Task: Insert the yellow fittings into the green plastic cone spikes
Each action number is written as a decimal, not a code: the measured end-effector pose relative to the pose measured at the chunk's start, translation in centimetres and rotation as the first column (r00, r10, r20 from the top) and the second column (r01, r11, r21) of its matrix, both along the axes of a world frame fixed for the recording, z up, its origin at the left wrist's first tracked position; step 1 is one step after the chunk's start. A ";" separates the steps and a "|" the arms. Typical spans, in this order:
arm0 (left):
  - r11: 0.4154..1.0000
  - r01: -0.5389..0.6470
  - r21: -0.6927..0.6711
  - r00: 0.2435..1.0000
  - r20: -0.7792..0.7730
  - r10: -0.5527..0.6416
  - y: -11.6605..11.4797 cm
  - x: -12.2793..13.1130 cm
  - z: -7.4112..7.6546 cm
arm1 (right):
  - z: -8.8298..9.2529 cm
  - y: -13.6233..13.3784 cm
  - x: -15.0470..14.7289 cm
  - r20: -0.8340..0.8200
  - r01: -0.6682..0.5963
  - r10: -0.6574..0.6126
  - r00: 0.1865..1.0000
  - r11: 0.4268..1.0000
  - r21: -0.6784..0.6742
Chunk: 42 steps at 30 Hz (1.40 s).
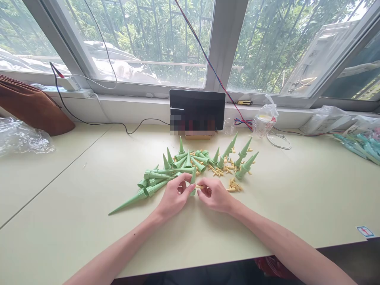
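Note:
Near the middle of the table, my left hand (177, 193) grips a green plastic spike (193, 176) that stands point up. My right hand (216, 194) pinches a small yellow peg (200, 187), whose end meets the side of that spike. Whether the peg sits in a hole there, I cannot tell. Behind and to the left of my hands lies a heap of green spikes (160, 174), some stacked into each other. Stacked green spikes with yellow pegs in their sides (246, 166) stand at the back right. Loose yellow pegs (234, 185) lie in a small pile beside my right hand.
A tablet (197, 109) leans on a small stand at the back, its cable running left. A bagged cup (265, 118) and a coiled white cable (279, 141) are to its right. Plastic packets (363, 138) lie far right, a brown bag (32, 105) far left.

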<state>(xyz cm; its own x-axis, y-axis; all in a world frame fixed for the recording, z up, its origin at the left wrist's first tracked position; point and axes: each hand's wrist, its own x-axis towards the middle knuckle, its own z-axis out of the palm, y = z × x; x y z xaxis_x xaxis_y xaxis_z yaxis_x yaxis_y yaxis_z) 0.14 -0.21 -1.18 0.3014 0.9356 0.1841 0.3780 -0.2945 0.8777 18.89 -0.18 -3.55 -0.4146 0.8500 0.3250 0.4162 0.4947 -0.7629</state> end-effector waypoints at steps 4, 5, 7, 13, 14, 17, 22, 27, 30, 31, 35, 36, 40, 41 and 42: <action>1.000 0.005 0.009 1.000 -0.030 -0.005 0.0 0.0 -0.1 | -0.1 0.1 -0.1 0.002 0.014 -0.014 1.000 1.000 0.003; 1.000 0.004 0.009 0.999 -0.033 -0.004 0.0 0.0 -0.2 | -0.1 0.1 -0.1 -0.001 0.015 -0.015 1.000 1.000 0.006; 1.000 0.002 0.010 0.999 -0.035 -0.001 0.0 0.0 -0.2 | -0.1 0.1 -0.1 -0.006 0.016 -0.016 1.000 1.000 0.010; 1.000 0.007 0.030 0.999 -0.042 -0.006 0.1 0.0 -0.5 | -0.2 0.0 -0.2 -0.008 0.016 -0.016 1.000 1.000 0.002; 0.999 0.008 0.031 0.999 -0.042 -0.007 0.1 0.0 -0.5 | -0.2 0.0 -0.3 -0.009 0.019 -0.019 1.000 1.000 -0.001; 0.999 0.001 0.033 0.999 -0.045 0.001 0.2 0.0 -0.7 | -0.3 0.1 -0.4 -0.012 0.031 -0.031 0.999 0.999 -0.010; 0.999 -0.034 0.019 0.999 -0.024 0.034 0.2 0.0 -0.6 | -0.3 0.1 -0.4 -0.036 0.043 -0.043 0.998 0.999 -0.003; 0.997 -0.079 -0.010 0.996 0.027 0.079 0.3 0.0 0.0 | -0.2 0.2 -0.4 -0.048 0.071 -0.071 0.996 0.997 -0.001; 0.996 -0.082 -0.027 0.996 0.044 0.083 0.3 0.1 0.1 | -0.2 0.2 -0.5 -0.049 0.087 -0.086 0.995 0.996 0.016; 0.996 -0.081 -0.029 0.996 0.044 0.082 0.3 0.1 0.1 | -0.3 0.2 -0.5 -0.046 0.091 -0.090 0.995 0.996 0.024; 0.998 -0.068 -0.013 0.998 0.018 0.068 0.2 0.1 -0.1 | -0.6 0.2 -0.4 -0.025 0.093 -0.092 0.995 0.995 0.035; 0.998 -0.059 -0.002 0.998 0.008 0.059 0.2 0.1 -0.2 | -0.6 0.2 -0.4 -0.019 0.086 -0.085 0.996 0.996 0.033; 0.998 -0.021 0.053 1.000 -0.021 0.022 0.1 0.0 -0.4 | -0.8 0.2 -0.2 -0.003 0.049 -0.049 0.999 0.998 0.029; 0.998 -0.015 0.059 1.000 -0.022 0.017 0.1 -0.1 -0.4 | -0.8 0.2 -0.2 -0.002 0.044 -0.044 0.999 0.999 0.029; 0.998 -0.012 0.062 1.000 -0.022 0.014 0.1 -0.1 -0.5 | -0.8 0.3 -0.2 -0.001 0.042 -0.042 0.999 0.999 0.029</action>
